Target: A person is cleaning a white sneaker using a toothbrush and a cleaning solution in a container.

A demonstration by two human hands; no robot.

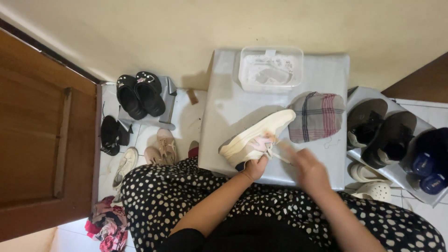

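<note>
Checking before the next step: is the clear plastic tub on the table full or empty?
Nearly empty: the plastic tub shows only a thin white residue smeared across its bottom.

1 head-worn view, straight down, close over the lap.

The shoe point(255, 138) is a cream-white sneaker with pale pink side panels and white laces. It lies tilted on its side on the grey table point(224, 112), toe pointing toward the plaid cloth point(316, 116) just beside it.
</note>
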